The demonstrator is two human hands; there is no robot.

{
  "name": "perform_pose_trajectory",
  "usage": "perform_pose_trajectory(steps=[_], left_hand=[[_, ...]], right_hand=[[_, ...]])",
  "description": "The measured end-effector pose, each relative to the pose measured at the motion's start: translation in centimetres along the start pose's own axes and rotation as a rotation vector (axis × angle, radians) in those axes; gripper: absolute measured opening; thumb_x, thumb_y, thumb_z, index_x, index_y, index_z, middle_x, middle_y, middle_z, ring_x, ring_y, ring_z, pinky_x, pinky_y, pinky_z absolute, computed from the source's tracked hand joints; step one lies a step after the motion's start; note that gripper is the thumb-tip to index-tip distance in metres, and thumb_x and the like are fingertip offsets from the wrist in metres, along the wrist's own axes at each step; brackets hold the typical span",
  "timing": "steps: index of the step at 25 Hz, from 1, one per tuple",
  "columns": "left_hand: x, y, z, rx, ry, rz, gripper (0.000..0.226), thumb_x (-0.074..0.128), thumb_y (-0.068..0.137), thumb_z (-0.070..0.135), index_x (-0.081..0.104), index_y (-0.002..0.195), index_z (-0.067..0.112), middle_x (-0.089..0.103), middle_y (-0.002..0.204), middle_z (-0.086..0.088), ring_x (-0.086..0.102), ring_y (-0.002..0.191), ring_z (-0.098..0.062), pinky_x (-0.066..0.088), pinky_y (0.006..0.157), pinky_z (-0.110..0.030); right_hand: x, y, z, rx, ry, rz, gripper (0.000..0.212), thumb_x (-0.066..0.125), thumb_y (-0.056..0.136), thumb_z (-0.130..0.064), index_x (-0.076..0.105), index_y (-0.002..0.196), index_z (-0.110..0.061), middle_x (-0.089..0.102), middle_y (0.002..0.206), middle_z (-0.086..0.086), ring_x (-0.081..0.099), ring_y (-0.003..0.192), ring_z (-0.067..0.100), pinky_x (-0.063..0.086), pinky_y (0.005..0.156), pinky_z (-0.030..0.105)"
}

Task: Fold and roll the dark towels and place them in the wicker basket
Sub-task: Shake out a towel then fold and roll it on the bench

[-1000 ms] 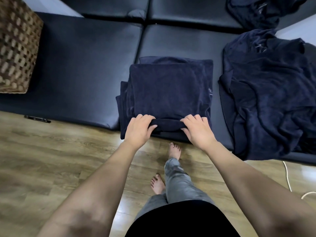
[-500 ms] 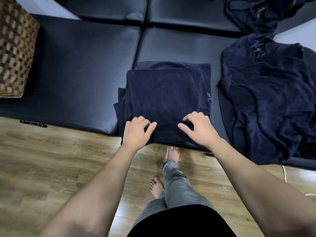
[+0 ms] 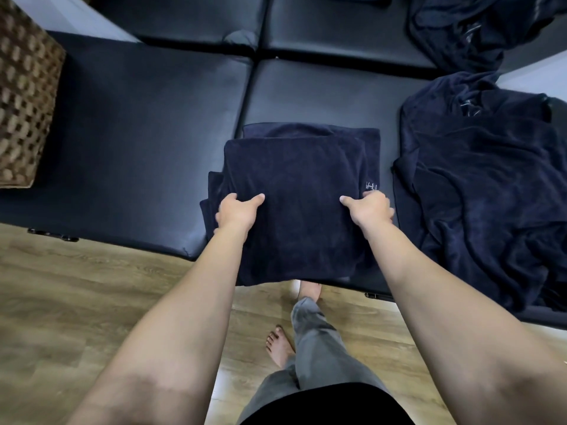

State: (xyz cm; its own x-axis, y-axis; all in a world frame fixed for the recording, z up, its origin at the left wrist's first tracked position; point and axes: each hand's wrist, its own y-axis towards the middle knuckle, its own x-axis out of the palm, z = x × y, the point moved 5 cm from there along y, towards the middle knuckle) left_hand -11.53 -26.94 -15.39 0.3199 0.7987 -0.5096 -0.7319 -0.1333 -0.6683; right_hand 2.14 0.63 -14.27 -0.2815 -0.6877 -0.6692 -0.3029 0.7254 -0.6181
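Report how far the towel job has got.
Done: one towel is folded square on the black cushions. In hand: left hand and right hand grip its sides; not yet rolled. Left: the heap of unfolded towels, then the wicker basket, whose inside is hidden.

Two hands show: a left hand [image 3: 237,211] and a right hand [image 3: 369,209]. There is one folded towel [image 3: 299,207], two heaps of loose towels [image 3: 478,191] [image 3: 457,29], and one wicker basket [image 3: 24,99]. Two bare feet [image 3: 280,348] [image 3: 310,290] stand on the one wooden floor [image 3: 76,302].
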Motion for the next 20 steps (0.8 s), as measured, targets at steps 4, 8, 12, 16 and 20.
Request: perform_pose_trajectory(steps=[4, 8, 12, 16, 20], left_hand=[[0.1, -0.1, 1.3, 0.002, 0.107, 0.145, 0.091, 0.082, 0.075, 0.051, 0.033, 0.147, 0.024, 0.032, 0.148, -0.005, 0.036, 0.132, -0.034, 0.04, 0.107, -0.047], [1.9, 1.0, 2.5, 0.013, 0.059, 0.078, 0.069, 0.08, 0.084, 0.034, 0.039, 0.134, 0.011, 0.052, 0.14, -0.009, 0.056, 0.123, -0.035, 0.05, 0.099, -0.045], [2.6, 3.1, 6.3, 0.182, -0.004, 0.08, 0.044, 0.073, 0.092, 0.025, 0.048, 0.127, 0.016, 0.062, 0.128, 0.0, 0.059, 0.118, -0.027, 0.049, 0.098, -0.036], [3.4, 6.4, 14.4, 0.379, -0.096, 0.043, 0.022, 0.066, 0.096, 0.022, 0.058, 0.115, 0.021, 0.066, 0.113, 0.01, 0.063, 0.108, -0.018, 0.05, 0.098, -0.033], [4.5, 8.8, 20.2, 0.46, -0.146, 0.112, 0.033, 0.068, 0.084, 0.042, 0.056, 0.11, 0.026, 0.064, 0.118, 0.006, 0.063, 0.107, -0.019, 0.051, 0.101, -0.041]], right_hand=[[0.3, 1.0, -1.1, -0.099, 0.029, -0.023, 0.014, 0.069, 0.087, -0.033, 0.057, 0.088, -0.025, 0.058, 0.11, 0.001, 0.052, 0.107, 0.028, 0.044, 0.087, 0.036], [1.4, 1.5, -0.9, -0.155, 0.192, -0.065, 0.022, 0.068, 0.088, -0.029, 0.051, 0.098, -0.019, 0.059, 0.093, -0.001, 0.057, 0.079, 0.02, 0.048, 0.067, 0.032], [1.5, 4.2, -2.2, -0.07, 0.366, -0.106, 0.047, 0.075, 0.088, -0.033, 0.056, 0.128, -0.014, 0.067, 0.116, 0.001, 0.066, 0.1, 0.021, 0.055, 0.095, 0.04], [-1.3, 8.2, -7.2, -0.127, 0.495, -0.032, 0.034, 0.072, 0.092, -0.023, 0.063, 0.122, -0.012, 0.07, 0.113, 0.0, 0.067, 0.099, 0.02, 0.055, 0.092, 0.034], [-4.8, 11.8, -11.2, -0.084, 0.662, -0.039, 0.023, 0.072, 0.091, -0.017, 0.068, 0.113, -0.012, 0.074, 0.102, 0.002, 0.072, 0.097, 0.025, 0.061, 0.081, 0.039]])
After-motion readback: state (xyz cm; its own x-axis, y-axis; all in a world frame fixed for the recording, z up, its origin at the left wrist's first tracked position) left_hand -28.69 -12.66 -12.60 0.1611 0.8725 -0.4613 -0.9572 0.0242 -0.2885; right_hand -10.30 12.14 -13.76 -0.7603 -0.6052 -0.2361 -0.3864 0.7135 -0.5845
